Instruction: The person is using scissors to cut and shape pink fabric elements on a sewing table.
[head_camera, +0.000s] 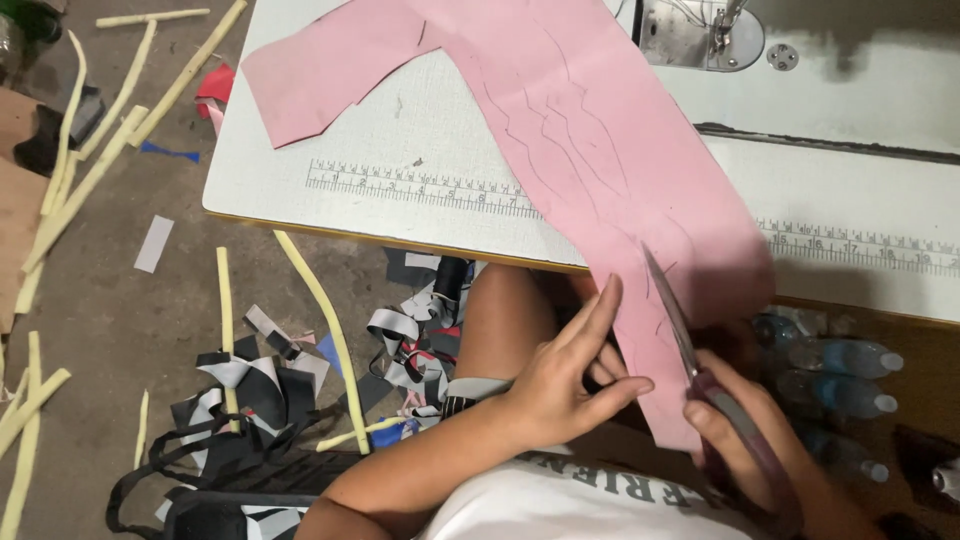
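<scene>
The right hand (735, 425) is wrapped around the purple handles of a pair of scissors (690, 350), whose blades lie against the pink sheet (600, 160); the left hand (565, 375) pinches the sheet's near edge, fingers stretched along it; the sheet runs from the white sewing table (400, 190), across its printed ruler, and hangs over the front edge to the lap; pen lines wander down its length; on the floor to the left lie yellow foam strips (320, 320) and grey and black scraps (250, 390); plastic bottles (840, 375) lie under the table at the right.
</scene>
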